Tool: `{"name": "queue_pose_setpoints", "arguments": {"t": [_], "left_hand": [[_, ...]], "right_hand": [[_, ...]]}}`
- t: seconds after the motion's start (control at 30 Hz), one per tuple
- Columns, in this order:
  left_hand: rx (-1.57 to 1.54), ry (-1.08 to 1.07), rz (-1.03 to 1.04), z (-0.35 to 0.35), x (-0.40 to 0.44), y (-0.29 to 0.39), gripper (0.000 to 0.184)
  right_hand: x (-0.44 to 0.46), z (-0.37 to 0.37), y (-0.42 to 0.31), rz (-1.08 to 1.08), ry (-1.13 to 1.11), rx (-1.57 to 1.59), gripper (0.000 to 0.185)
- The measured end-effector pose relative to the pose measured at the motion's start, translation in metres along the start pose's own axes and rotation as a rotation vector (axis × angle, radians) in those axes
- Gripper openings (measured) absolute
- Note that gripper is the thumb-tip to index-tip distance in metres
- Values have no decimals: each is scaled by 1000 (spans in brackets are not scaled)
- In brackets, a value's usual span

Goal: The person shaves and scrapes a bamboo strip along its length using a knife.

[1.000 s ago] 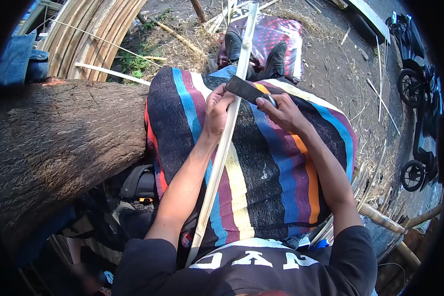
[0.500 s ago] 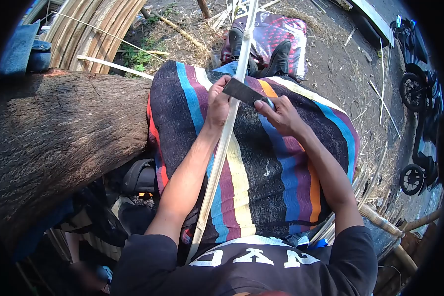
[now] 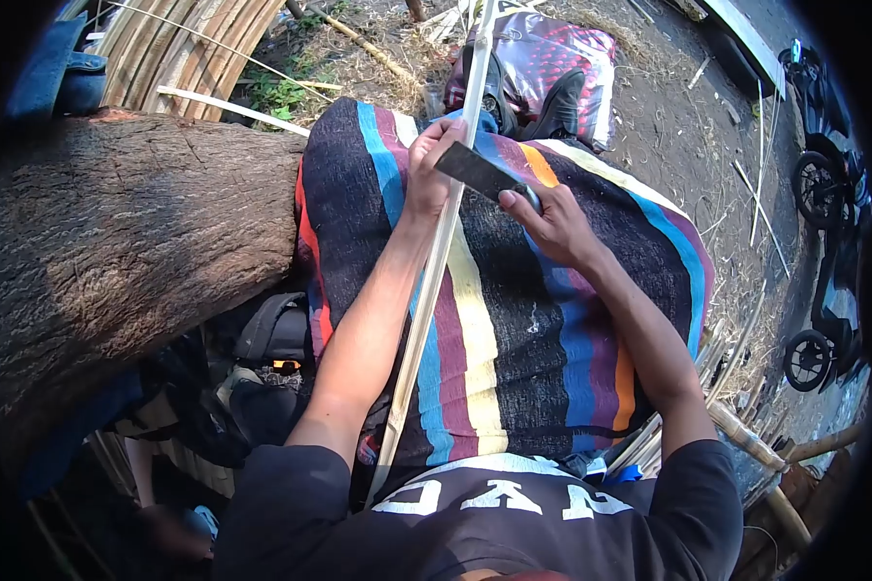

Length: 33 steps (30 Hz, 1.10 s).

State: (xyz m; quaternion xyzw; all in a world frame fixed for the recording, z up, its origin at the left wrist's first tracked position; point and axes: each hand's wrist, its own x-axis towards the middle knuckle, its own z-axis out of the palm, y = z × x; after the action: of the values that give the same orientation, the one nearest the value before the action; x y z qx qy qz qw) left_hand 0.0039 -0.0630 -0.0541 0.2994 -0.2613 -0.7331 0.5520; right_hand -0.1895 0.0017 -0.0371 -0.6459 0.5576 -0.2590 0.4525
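Note:
A long pale strip of split bamboo or wood [image 3: 420, 334] runs from my body up over a striped cloth [image 3: 521, 358] on my lap. My left hand [image 3: 430, 172] is closed round the strip's upper part. In my right hand [image 3: 556, 225] I grip a knife with a broad, dark, blunt-ended blade [image 3: 477, 172]. Its blade lies across the strip, close beside my left fingers, with the end pointing up and left. Part of the handle is hidden in my right fingers.
A thick log [image 3: 136, 208] lies along the left, touching the cloth. Curved bundled strips [image 3: 179, 48] stand behind it. A printed sack [image 3: 562, 73] lies by my shoes [image 3: 557, 105]. Bicycles or motorbikes [image 3: 819, 271] stand at right. Another person's arm [image 3: 141, 474] shows lower left.
My view has shifted slightly, so the surroundings sit a little higher and further right. Both hands keep their grips, and the blade stays across the strip with a slightly steeper slant.

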Motion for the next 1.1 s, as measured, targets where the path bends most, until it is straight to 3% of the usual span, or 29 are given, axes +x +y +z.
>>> {"name": "queue_pose_setpoints", "arguments": {"t": [0.07,0.1,0.13,0.23,0.37,0.5,0.63,0.8,0.9,0.93,1.03,1.1], "left_hand": [[92,30,-78,-4,-1,10,11],[100,44,-63,-5,0,11,11],[104,48,-66,-5,2,10,11],[99,95,14,7,3,13,14],[167,72,-34,-8,5,17,14],[188,62,-33,-17,3,13,14],[200,48,6,-16,9,16,14],[234,106,-10,-11,10,16,17],[259,86,18,-10,9,18,19],[264,87,15,-9,10,19,19],[206,103,-22,-6,12,22,19],[236,96,-7,-7,12,21,19]], "right_hand": [[-11,7,2,-237,-220,-105,57],[-13,12,1,-209,-260,-58,56],[-10,12,2,-208,-262,-52,56],[-1,9,-6,-108,37,51,52],[-20,17,-3,-160,-211,-122,51],[-6,15,-10,0,-36,-4,58],[-20,19,-11,-153,-210,-144,52],[-17,25,-6,-11,-84,-4,55],[-22,22,-14,-153,-270,-125,62],[-17,16,-16,-129,-263,-207,61],[-15,26,-9,-79,-114,-57,59],[-30,33,-10,-231,-308,-126,57]]}}
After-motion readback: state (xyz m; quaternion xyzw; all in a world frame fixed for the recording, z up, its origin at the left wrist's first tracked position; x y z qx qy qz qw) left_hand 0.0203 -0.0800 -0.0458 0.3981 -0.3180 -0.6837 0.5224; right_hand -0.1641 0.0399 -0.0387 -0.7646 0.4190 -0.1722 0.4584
